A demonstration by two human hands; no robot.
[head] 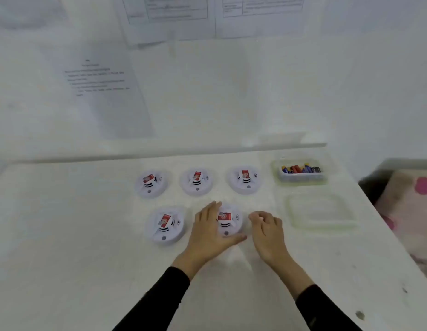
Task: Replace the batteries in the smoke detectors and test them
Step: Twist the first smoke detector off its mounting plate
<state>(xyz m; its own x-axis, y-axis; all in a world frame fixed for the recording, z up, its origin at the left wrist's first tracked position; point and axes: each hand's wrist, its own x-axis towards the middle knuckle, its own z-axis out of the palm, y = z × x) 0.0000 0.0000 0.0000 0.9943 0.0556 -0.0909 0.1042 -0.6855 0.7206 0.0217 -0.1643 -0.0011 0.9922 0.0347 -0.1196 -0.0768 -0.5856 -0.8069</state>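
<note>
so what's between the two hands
A smoke detector in the front row; the left hand touches it, the right hand is beside it. Head view.

Five round white smoke detectors, red-labelled, face-up; three behind, two in front; assorted batteries heaped in clear tub, right.

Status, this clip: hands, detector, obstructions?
Left hand flat on front-right detector. Right hand beside it, loosely curled, empty. Battery tub rear right, lid off; nothing blocking.
</note>
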